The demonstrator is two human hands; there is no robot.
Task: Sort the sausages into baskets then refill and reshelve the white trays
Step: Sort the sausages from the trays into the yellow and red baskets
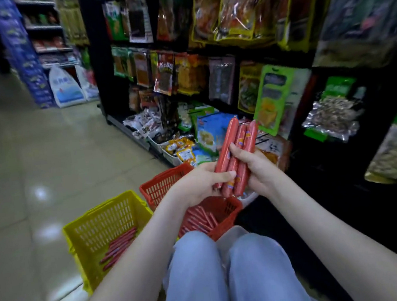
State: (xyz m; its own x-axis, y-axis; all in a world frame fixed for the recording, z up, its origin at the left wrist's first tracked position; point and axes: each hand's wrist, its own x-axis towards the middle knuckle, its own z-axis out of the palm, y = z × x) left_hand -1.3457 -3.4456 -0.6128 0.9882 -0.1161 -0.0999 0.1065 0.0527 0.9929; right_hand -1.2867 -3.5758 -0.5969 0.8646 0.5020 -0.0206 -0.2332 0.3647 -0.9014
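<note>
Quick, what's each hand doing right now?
Left hand: holding the bundle of sausages.
Right hand: holding the same sausages.

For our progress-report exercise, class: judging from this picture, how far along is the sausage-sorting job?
Done: some sausages already lie in the yellow basket, and more in the red basket. In hand: the left hand and right hand both grip a bundle of sausages above the red basket, not yet dropped. Left: finishing the sort, then refilling and reshelving the trays; no refilled tray shows.
</note>
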